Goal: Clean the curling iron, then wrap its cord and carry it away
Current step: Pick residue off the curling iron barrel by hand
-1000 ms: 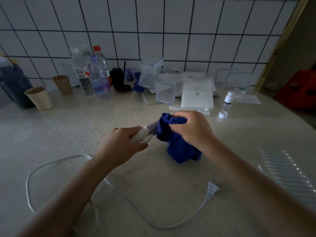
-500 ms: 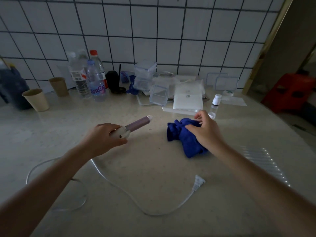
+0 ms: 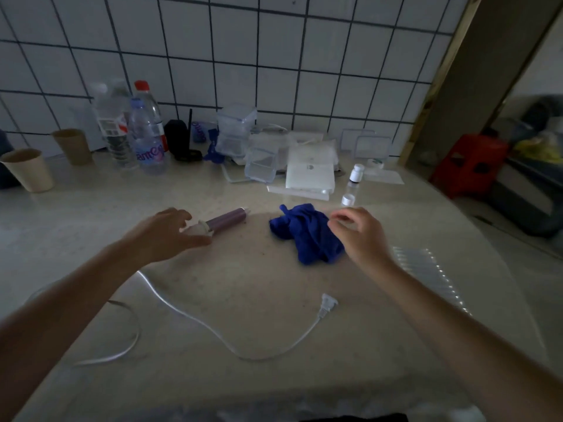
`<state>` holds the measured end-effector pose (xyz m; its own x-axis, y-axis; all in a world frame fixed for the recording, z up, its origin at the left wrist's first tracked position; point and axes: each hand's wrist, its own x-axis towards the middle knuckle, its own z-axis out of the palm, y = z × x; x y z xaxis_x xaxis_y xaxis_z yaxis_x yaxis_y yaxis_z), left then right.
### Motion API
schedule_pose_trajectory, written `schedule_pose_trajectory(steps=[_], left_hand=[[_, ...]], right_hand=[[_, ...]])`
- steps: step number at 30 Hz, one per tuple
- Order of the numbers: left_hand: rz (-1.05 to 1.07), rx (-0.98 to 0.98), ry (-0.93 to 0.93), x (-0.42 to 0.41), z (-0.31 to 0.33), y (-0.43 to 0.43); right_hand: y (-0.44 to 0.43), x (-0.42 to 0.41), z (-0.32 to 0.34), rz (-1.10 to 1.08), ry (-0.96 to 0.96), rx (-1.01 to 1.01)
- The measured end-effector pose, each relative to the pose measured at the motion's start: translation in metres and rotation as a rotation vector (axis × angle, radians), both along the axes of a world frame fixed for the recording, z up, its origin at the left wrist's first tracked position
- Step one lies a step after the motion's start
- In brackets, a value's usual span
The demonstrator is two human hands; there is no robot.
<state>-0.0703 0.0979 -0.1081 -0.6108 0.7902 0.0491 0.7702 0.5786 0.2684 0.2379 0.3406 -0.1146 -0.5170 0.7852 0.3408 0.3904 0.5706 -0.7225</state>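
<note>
On the counter (image 3: 259, 284) the curling iron (image 3: 227, 220) lies left of the cloth (image 3: 304, 236), apart from it. The cord (image 3: 213, 328) runs in front of both, with its plug (image 3: 327, 306) before the cloth. Bottles (image 3: 146, 141) and cups (image 3: 29, 170) stand behind, at the left, near the wall (image 3: 274, 56).

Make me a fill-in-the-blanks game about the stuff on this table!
1. The crumpled cloth beside the right hand is coloured ____.
2. The curling iron by the left hand has a barrel coloured ____.
3. The number of paper cups at the far left is ____.
4. The cord ends in a plug that is plugged into ____.

Missing words: blue; purple; two; nothing.
</note>
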Motion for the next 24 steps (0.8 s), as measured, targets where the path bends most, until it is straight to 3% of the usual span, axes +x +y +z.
schedule_pose_trajectory(steps=[4, 6, 10, 14, 20, 24], left_hand=[[-0.102, 0.396, 0.054, 0.052, 0.027, 0.006], [-0.249, 0.456, 0.045, 0.102, 0.04, 0.019], [-0.624, 0.361, 0.078, 0.203, 0.038, 0.065], [-0.713, 0.211, 0.059, 0.262, 0.019, 0.126], [-0.804, -0.033, 0.168, 0.285, -0.016, 0.184], [-0.799, 0.043, 0.115, 0.279, -0.025, 0.194]], right_hand=[[-0.011, 0.075, 0.003, -0.126, -0.076, 0.028], [-0.019, 0.107, 0.004, -0.184, -0.172, -0.025], [-0.02, 0.134, 0.004, -0.261, -0.482, -0.083], [-0.009, 0.141, -0.001, -0.282, -0.726, -0.075], [-0.005, 0.133, -0.012, -0.265, -0.687, -0.025], [0.001, 0.13, -0.015, -0.257, -0.64, -0.066]])
